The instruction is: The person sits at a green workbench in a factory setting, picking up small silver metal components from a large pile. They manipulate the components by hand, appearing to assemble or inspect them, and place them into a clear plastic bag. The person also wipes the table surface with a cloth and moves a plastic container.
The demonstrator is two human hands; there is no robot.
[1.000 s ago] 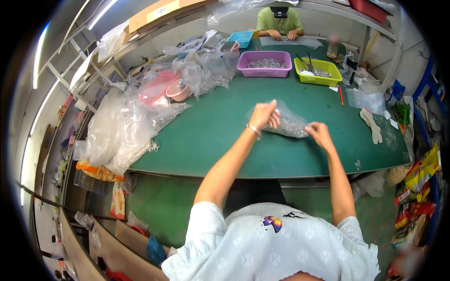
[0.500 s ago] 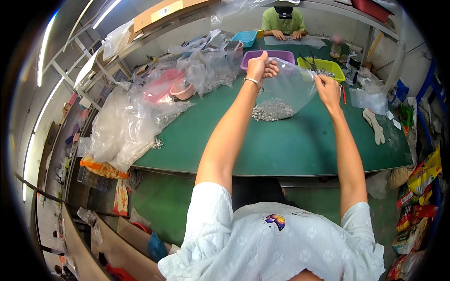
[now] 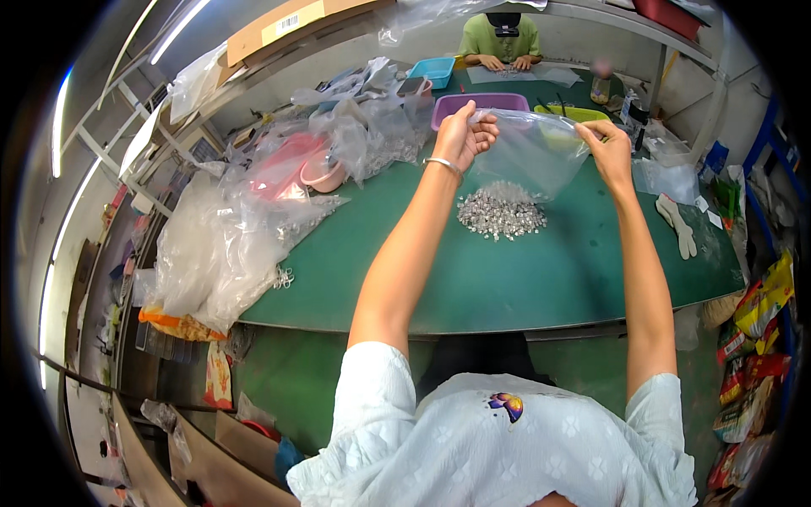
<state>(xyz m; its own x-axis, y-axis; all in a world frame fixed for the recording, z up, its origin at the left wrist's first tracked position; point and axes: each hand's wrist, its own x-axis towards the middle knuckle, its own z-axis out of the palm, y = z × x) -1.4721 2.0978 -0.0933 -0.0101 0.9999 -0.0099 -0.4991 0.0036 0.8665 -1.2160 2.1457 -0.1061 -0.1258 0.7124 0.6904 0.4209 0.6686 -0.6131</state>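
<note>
**Emptying a clear bag onto the green table**

Holding a clear plastic bag [image 3: 530, 148] up by its top edge, both arms stretch forward from the lower edge of the view, elbows nearly straight, forearms raised above the green table [image 3: 541, 279]. Judging from how things lie, the tipping-out looks largely done: a heap of small silvery parts [image 3: 501, 213] sits on the tabletop directly under the bag, and the bag itself appears almost empty, though whether a few pieces cling inside is too hard to tell. The bag is not yet put down.

The left hand [image 3: 463, 135], with a bangle at the wrist, has its fingers curled and pinched closed on the bag's left corner. The right hand [image 3: 606, 144] is likewise pinched closed on the right corner, so the film hangs spread between them.

Further left lie crumpled plastic bags [image 3: 220, 245] and a pink bowl [image 3: 321, 176]. Beyond the hands stand a purple tray [image 3: 452, 106] and a yellow-green tray [image 3: 574, 112]; at the far end another person in a green shirt [image 3: 498, 38] works.
</note>
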